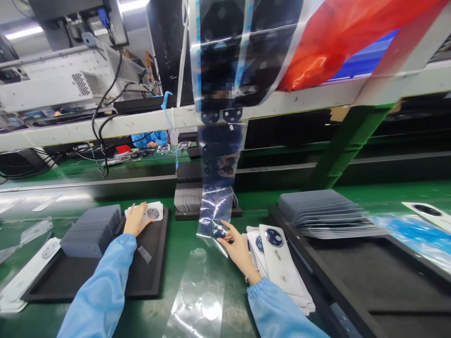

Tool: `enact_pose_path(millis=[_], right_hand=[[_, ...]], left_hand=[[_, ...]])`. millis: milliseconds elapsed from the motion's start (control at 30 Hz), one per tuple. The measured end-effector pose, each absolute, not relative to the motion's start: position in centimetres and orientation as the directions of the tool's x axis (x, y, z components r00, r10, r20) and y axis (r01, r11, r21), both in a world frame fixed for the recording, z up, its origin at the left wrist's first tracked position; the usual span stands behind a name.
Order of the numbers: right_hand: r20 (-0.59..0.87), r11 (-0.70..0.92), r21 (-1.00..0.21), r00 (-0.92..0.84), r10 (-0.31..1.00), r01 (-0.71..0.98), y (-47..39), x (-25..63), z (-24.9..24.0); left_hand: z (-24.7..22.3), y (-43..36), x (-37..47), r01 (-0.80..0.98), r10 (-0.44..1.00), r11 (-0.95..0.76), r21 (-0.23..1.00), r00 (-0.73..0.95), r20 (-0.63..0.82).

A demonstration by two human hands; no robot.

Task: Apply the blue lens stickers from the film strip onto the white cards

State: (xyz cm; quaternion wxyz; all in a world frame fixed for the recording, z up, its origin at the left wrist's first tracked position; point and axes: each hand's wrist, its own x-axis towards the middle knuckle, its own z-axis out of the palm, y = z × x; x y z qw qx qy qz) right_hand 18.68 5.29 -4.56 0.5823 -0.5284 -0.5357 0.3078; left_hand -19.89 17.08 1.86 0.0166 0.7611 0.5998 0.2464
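Clear film strip point(215, 204) hangs centrally; likely light, limp, slippery; best taken by its lower edge; right hand point(237, 244) there, cannot tell if pinching; left hand point(136, 220) pinches white panel point(157, 211).

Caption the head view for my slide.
Left hand on a white panel; right hand at a hanging clear film strip.

"What's on the left of the bench point(183, 256)?"
"A tray point(151, 277), with a panel stack point(91, 230) in it."
"And the middle?"
"A film strip point(215, 204) hangs down in front of a panel row point(188, 197)."
"To its right?"
"A card pile point(280, 263), then another tray point(373, 272), more panels point(313, 209) at its far end."
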Motion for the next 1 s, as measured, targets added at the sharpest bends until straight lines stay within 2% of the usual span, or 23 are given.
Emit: enact_pose_path(millis=[167, 300, 367, 467, 600, 700, 867, 1000], right_hand=[[0.323, 0.259, -0.931, 0.247, 0.913, 0.259, 4.3, 18.6, -3.2], [0.299, 0.247, -0.939, 0.212, 0.931, 0.241, 4.0, 18.5, -2.5], [0.29, 0.257, -0.946, 0.161, 0.943, 0.2, 3.9, 18.5, -2.1], [0.304, 0.29, -0.948, 0.104, 0.947, 0.133, 3.5, 18.6, -1.3], [0.315, 0.299, -0.944, 0.106, 0.943, 0.141, 3.0, 18.6, -0.4], [0.411, 0.383, -0.894, 0.087, 0.907, 0.232, 2.8, 18.7, -0.4], [0.659, 0.559, -0.625, -0.015, 0.752, 0.545, 2.5, 18.7, -0.7], [0.766, 0.564, -0.402, -0.073, 0.639, 0.721, 1.8, 18.3, 0.1]], left_hand=[[3.5, 15.4, -18.4, 0.815, 0.922, -0.201, 0.543, -0.03, 0.385], [4.9, 13.7, -14.8, 0.622, 0.923, -0.126, 0.773, -0.211, 0.321], [5.0, 12.5, -12.0, 0.472, 0.957, -0.093, 0.877, -0.202, 0.21], [4.3, 10.0, -7.0, 0.243, 0.999, 0.007, 0.97, -0.041, 0.003], [3.3, 6.8, -1.6, 0.001, 0.986, 0.124, 0.992, 0.111, -0.123], [3.0, 5.6, 0.3, -0.127, 0.978, 0.164, 0.978, 0.149, -0.145], [2.5, 5.5, 0.4, -0.255, 0.985, 0.17, 0.952, 0.06, -0.16], [2.2, 5.7, -0.1, -0.304, 0.988, 0.136, 0.943, -0.025, -0.15]])
